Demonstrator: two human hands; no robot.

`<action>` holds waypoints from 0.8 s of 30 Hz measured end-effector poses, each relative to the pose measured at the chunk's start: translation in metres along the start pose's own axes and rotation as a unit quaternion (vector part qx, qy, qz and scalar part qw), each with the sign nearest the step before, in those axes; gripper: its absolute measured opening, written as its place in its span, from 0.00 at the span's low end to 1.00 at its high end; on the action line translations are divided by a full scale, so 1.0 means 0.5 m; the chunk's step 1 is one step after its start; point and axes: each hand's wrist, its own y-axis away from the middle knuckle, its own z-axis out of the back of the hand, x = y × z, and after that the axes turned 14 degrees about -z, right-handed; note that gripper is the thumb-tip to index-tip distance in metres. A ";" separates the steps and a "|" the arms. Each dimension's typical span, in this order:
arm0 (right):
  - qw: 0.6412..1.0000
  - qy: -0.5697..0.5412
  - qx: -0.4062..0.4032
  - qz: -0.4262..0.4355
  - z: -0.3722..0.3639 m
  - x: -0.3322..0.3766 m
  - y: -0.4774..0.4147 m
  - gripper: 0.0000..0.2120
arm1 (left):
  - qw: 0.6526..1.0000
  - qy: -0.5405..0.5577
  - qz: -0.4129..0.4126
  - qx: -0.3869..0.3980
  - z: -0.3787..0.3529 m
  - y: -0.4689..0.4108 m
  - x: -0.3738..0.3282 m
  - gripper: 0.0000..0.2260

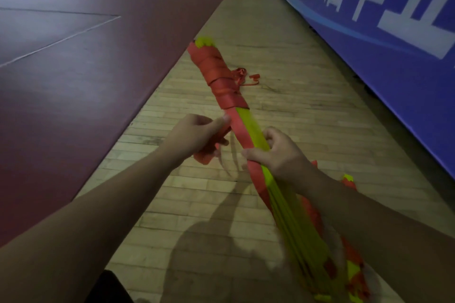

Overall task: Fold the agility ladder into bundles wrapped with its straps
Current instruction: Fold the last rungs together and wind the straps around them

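Right hand [280, 155] grip clamps ladder bundle [248, 128] — left hand [194, 138] grip pinches red strap [222, 131].

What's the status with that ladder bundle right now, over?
Left hand pinching red strap. Right hand gripping yellow rung bundle. Far end wrapped, near end bare. Nothing in the way.

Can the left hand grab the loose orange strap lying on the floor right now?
Probably not right away. The left hand is already pinching the orange strap it wraps round the ladder bundle, and the loose strap end lies farther off, beyond the bundle.
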 end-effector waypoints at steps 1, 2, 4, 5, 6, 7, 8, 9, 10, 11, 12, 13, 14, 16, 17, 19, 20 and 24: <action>0.998 0.051 -0.047 0.011 -0.005 -0.001 0.000 0.14 | 1.000 -0.007 -0.014 -0.012 -0.009 0.004 0.000 0.19; 0.991 0.100 -0.085 0.015 -0.012 -0.004 0.000 0.17 | 0.999 -0.007 -0.025 -0.036 -0.019 0.005 0.000 0.18; 0.974 0.187 -0.125 0.019 -0.026 -0.010 0.003 0.20 | 0.995 0.004 -0.018 -0.095 -0.042 0.006 -0.002 0.19; 0.965 0.225 -0.133 0.028 -0.032 -0.013 0.005 0.21 | 0.992 -0.004 -0.008 -0.124 -0.053 0.006 -0.001 0.20; 0.957 0.254 -0.134 0.041 -0.037 -0.014 0.005 0.23 | 0.988 -0.027 -0.001 -0.150 -0.061 0.005 0.003 0.21; 0.952 0.274 -0.128 0.056 -0.040 -0.014 0.006 0.23 | 0.984 -0.048 0.005 -0.173 -0.066 0.005 0.007 0.20; 0.948 0.289 -0.116 0.068 -0.042 -0.014 0.005 0.24 | 0.981 -0.053 0.013 -0.189 -0.067 0.003 0.014 0.20; 0.946 0.299 -0.101 0.072 -0.042 -0.012 0.005 0.23 | 0.979 -0.036 0.024 -0.199 -0.065 0.002 0.018 0.19; 0.949 0.297 -0.086 0.066 -0.041 -0.010 0.004 0.22 | 0.979 -0.003 0.036 -0.203 -0.060 0.000 0.023 0.18; 0.955 0.282 -0.072 0.053 -0.039 -0.008 0.004 0.21 | 0.978 0.036 0.045 -0.200 -0.055 -0.003 0.028 0.17; 0.963 0.259 -0.060 0.038 -0.035 -0.007 0.003 0.21 | 0.978 0.069 0.051 -0.191 -0.052 -0.006 0.031 0.16; 0.970 0.237 -0.047 0.027 -0.031 -0.005 0.003 0.21 | 0.978 0.096 0.052 -0.178 -0.049 -0.008 0.033 0.14; 0.976 0.215 -0.032 0.021 -0.026 -0.006 0.000 0.19 | 0.977 0.124 0.048 -0.165 -0.048 -0.008 0.032 0.13; 0.988 0.155 0.004 0.024 -0.017 -0.002 0.001 0.13 | 0.973 0.180 0.037 -0.142 -0.046 -0.010 0.024 0.10; 0.992 0.117 0.026 0.025 -0.013 0.000 0.003 0.12 | 0.969 0.203 0.029 -0.134 -0.044 -0.011 0.018 0.09; 0.996 0.036 0.077 0.026 -0.005 0.001 0.005 0.11 | 0.965 0.234 0.010 -0.121 -0.038 -0.015 0.006 0.08; 0.994 -0.005 0.104 0.020 -0.001 0.002 0.008 0.11 | 0.964 0.241 0.000 -0.114 -0.035 -0.016 0.001 0.08; 0.982 -0.070 0.175 -0.011 0.006 0.008 0.021 0.14 | 0.966 0.246 -0.025 -0.080 -0.019 -0.013 -0.006 0.08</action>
